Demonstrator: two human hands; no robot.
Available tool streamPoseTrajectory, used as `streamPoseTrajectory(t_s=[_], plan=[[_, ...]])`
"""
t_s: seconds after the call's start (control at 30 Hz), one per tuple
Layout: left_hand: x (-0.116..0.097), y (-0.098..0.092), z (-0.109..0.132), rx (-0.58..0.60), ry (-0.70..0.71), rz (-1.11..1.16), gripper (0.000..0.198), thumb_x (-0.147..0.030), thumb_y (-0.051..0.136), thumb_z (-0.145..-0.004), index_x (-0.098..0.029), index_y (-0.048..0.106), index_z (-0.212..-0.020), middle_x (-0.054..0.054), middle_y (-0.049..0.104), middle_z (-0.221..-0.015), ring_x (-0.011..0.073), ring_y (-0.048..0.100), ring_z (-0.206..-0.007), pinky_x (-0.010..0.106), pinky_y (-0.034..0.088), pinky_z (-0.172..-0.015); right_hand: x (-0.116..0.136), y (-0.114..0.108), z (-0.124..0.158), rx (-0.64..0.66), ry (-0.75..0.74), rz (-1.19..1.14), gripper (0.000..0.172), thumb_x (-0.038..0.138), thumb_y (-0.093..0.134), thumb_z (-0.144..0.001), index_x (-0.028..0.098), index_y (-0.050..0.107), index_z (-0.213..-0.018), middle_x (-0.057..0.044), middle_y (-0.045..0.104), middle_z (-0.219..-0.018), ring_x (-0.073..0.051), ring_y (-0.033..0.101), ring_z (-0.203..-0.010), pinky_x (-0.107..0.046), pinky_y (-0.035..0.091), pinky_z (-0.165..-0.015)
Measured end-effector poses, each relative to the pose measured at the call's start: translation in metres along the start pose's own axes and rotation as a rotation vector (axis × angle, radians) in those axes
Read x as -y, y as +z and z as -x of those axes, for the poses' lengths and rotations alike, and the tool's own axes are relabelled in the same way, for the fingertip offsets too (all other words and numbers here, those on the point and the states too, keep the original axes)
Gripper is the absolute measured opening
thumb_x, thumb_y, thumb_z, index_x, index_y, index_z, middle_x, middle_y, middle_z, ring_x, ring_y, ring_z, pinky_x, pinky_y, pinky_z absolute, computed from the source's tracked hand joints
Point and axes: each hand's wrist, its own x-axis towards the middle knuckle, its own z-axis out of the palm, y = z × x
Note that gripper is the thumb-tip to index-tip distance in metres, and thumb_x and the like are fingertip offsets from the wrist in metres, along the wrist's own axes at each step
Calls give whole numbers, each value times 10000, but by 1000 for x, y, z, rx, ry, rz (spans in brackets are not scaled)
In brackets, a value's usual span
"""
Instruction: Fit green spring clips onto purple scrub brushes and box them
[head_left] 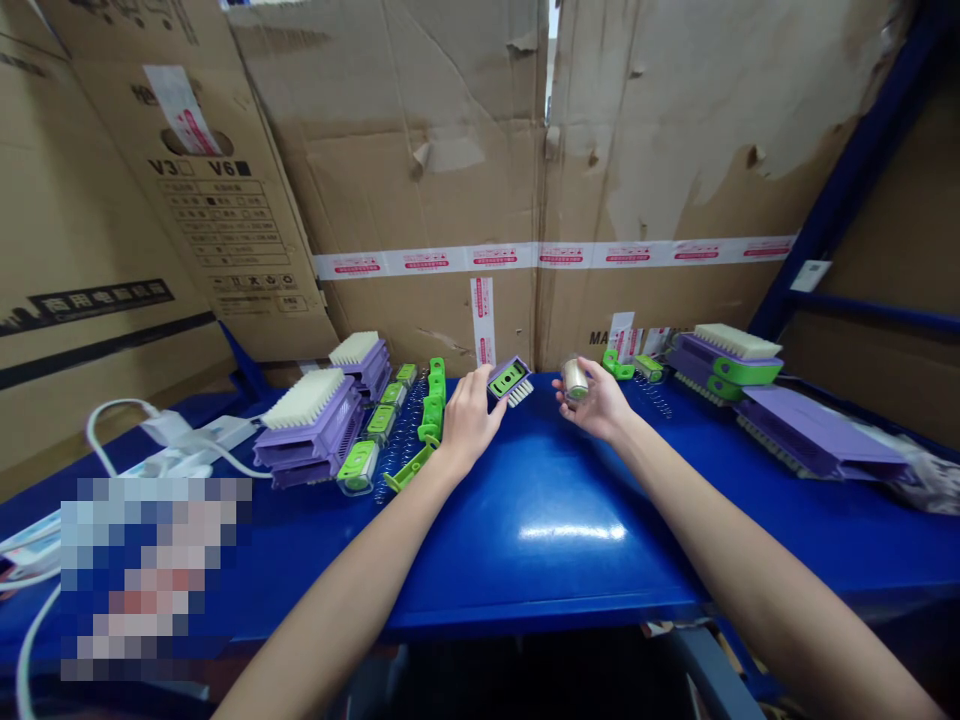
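Note:
My left hand [471, 415] is closed around one end of a purple brush body [510, 378], its pale bristles pointing down to the right and its green-lined opening facing me. In my right hand [600, 400] is a small clear container [575, 380] with a pale, cream-coloured inside and a bit of green at its base, gripped between thumb and fingers. The two pieces are apart, both above the blue table [525, 520]. Beside my left hand stand green bracket parts [433, 400], and another green bracket [411, 467] lies near my left wrist.
Stacked purple brushes [311, 430] stand at left, with a row of clear-and-green containers [358, 466] and metal springs [401, 430] alongside. More purple brushes [821, 435] lie at right, near a green bracket [616, 366]. A white power strip [202, 445] with cables sits far left. Cardboard walls [420, 170] enclose the back.

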Motion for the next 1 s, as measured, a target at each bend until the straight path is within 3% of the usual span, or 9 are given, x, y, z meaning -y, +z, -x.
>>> streamPoseTrajectory(t_s=[0.2, 0.4, 0.47, 0.53, 0.63, 0.7, 0.83, 1.0], plan=[[0, 0, 0, 6, 2, 2, 448, -228, 632, -810, -183, 416, -1200, 99, 614, -1083, 238, 595, -1010, 369, 501, -862, 0, 1, 2, 125, -20, -85, 365, 453, 406, -898, 134, 574, -840, 8, 488, -535, -82, 404, -426, -184, 326, -389], [0, 0, 0, 2, 5, 8, 447, -228, 628, -812, -195, 413, -1203, 88, 614, -1071, 233, 599, -1004, 367, 504, -850, -4, 2, -1, 39, -55, 73, 290, 435, 472, -873, 178, 503, -741, 9, 506, -548, -85, 438, -436, -170, 293, -373], [0, -1, 0, 3, 9, 6, 449, -226, 630, -812, -197, 412, -1203, 83, 614, -1066, 232, 601, -1002, 363, 504, -848, -6, -1, -5, -61, -95, 243, 286, 446, 492, -854, 187, 496, -734, 7, 512, -551, -90, 432, -432, -180, 268, -373], [0, -1, 0, 6, 17, 1, 449, -219, 631, -811, -200, 413, -1203, 79, 615, -1060, 231, 601, -1006, 360, 503, -856, -9, -6, -8, -224, -229, 570, 276, 457, 556, -805, 199, 500, -724, -8, 539, -575, -113, 468, -469, -205, 304, -410], [-1, -2, 0, 22, 36, -17, 450, -215, 629, -812, -194, 412, -1207, 89, 613, -1078, 237, 594, -1029, 364, 497, -877, -13, -13, -11, -439, -479, 1129, 286, 484, 607, -751, 215, 523, -705, -64, 612, -682, -208, 596, -685, -295, 435, -598], [-1, -3, 0, 38, 46, -32, 452, -218, 624, -816, -194, 410, -1213, 95, 610, -1095, 242, 593, -1039, 366, 497, -880, -15, -15, -12, -481, -527, 1329, 282, 496, 596, -755, 220, 549, -721, -98, 644, -752, -270, 621, -850, -368, 451, -741], [-1, -3, 1, 58, 76, -19, 452, -204, 611, -821, -196, 405, -1223, 99, 607, -1116, 238, 591, -1052, 369, 497, -892, -15, -18, -12, -477, -522, 1371, 276, 494, 564, -786, 219, 575, -764, -120, 660, -792, -294, 615, -961, -419, 429, -849], [0, 0, 2, 85, 128, -1, 437, -157, 590, -825, -170, 407, -1222, 117, 604, -1132, 242, 579, -1093, 387, 482, -942, -8, -21, -10, -522, -511, 1374, 270, 421, 458, -852, 197, 599, -900, -155, 658, -890, -312, 609, -956, -453, 421, -850]])
